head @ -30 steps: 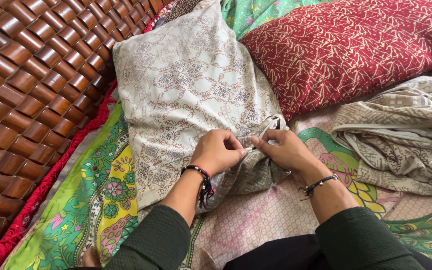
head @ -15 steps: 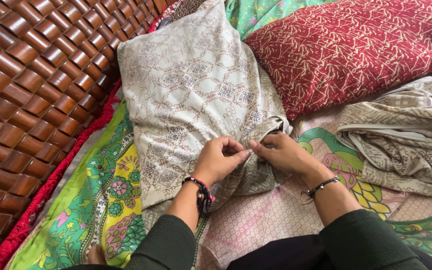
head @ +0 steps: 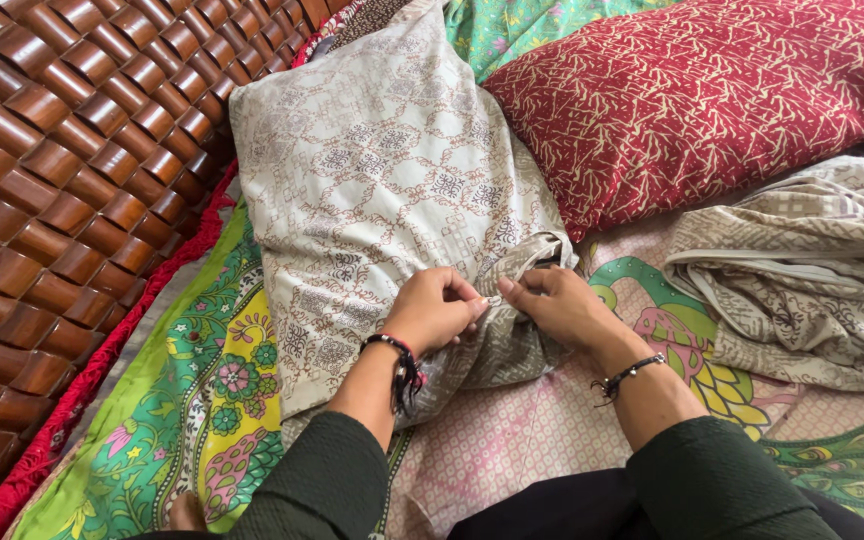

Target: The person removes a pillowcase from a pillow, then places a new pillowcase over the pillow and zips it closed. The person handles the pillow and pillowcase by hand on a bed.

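Beige patterned pillow [head: 382,190] is lying on the bed [head: 202,400], long axis running away from the person, open end nearest. Left hand [head: 437,310] and right hand [head: 562,305] are both pinching the cover's opening, grips closed on fabric. Red pillow [head: 702,90] is lying beside.

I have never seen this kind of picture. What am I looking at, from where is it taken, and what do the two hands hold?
There is no machine here, only a person. A camera worn on the head looks down at that person's own hands. The left hand and the right hand pinch the open end of a beige patterned pillowcase on a pillow, fingertips close together. It lies on a colourful bedsheet beside a red pillow and a crumpled beige cloth. On the left is a brown woven headboard.
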